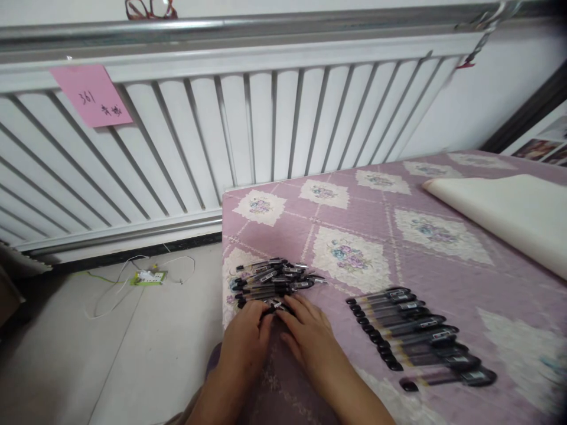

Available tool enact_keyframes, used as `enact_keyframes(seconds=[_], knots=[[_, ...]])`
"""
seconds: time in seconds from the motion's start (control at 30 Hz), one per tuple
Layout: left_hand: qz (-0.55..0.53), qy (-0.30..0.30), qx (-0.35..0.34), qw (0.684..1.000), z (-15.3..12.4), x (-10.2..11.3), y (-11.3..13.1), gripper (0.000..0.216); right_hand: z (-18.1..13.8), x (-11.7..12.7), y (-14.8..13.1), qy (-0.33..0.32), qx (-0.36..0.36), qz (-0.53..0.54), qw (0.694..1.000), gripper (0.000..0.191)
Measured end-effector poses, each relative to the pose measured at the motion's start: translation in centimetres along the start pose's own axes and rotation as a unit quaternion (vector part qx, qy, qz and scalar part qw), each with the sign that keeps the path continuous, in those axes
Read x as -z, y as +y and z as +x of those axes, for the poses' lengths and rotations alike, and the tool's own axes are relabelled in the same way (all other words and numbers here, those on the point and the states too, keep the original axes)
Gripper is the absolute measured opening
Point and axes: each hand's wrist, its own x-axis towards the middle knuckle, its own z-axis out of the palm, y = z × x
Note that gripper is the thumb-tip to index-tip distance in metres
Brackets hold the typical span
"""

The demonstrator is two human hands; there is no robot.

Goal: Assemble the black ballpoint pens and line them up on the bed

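A loose pile of black-capped pens with clear barrels (266,283) lies at the near left corner of the purple flowered cover (354,218). Both my hands are at the near edge of this pile. My left hand (248,330) has its fingers curled over a black pen (275,306), thumb close to the index finger. On the other side, my right hand (310,330) pinches at the same pen, its fingertips partly hidden. To the right lies a row of similar pens (420,327), side by side, with one pen (449,379) slightly apart at the near end.
A white folded sheet (509,212) rests on the right of the cover. Behind stands a white radiator (261,124) with a pink note (91,95) and a metal pipe (266,29) above. On the floor at left lies a green-edged power strip (149,278) with cables.
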Motion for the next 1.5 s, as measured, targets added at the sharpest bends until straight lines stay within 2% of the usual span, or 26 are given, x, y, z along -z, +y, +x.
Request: enact_keyframes(seconds=[0.1, 0.2, 0.33, 0.5, 0.63, 0.73, 0.87, 0.97, 1.17, 1.3, 1.5], knots=[[0.000, -0.005, -0.002, 1.000, 0.0, -0.1, 0.0, 0.020, 0.0, 0.1, -0.1, -0.030, -0.011, -0.001, 0.999, 0.041], [0.000, -0.004, -0.009, 1.000, -0.1, 0.0, 0.0, 0.019, 0.2, 0.4, 0.0, -0.022, -0.009, 0.014, 1.000, 0.034], [0.006, 0.000, -0.017, 1.000, -0.1, 0.1, 0.3, 0.019, 0.1, 0.6, 0.6, 0.015, -0.006, 0.059, 0.998, 0.022], [0.019, -0.005, -0.030, 0.999, -0.3, -0.1, 0.4, 0.021, -0.1, 0.4, 1.7, 0.091, -0.028, 0.117, 0.989, 0.011], [0.024, -0.003, -0.056, 0.998, -0.4, -0.4, 0.2, 0.022, -0.3, 0.7, 2.6, 0.126, -0.085, 0.146, 0.977, 0.009], [0.033, 0.005, -0.078, 0.996, -0.3, -0.7, 0.0, 0.024, -0.3, 1.4, 2.9, 0.142, -0.130, 0.207, 0.959, 0.018], [0.062, 0.015, -0.091, 0.994, -0.2, -0.8, -0.2, 0.025, -0.2, 2.4, 2.5, 0.114, -0.163, 0.324, 0.925, 0.022], [0.079, 0.016, -0.101, 0.992, -0.1, -0.8, -0.4, 0.026, -0.1, 2.7, 2.1, 0.096, -0.183, 0.366, 0.908, 0.022], [0.095, 0.009, -0.149, 0.984, -0.1, -0.9, -0.4, 0.026, -0.4, 2.0, 1.7, 0.042, -0.138, 0.388, 0.910, 0.017], [0.072, 0.029, -0.187, 0.979, -0.5, -1.2, -0.3, 0.030, -0.4, 1.9, 1.2, 0.007, -0.122, 0.425, 0.897, 0.016], [0.103, 0.049, -0.198, 0.974, -0.6, -1.0, -0.7, 0.032, -0.6, 2.0, 1.7, 0.035, -0.166, 0.430, 0.887, 0.016]])
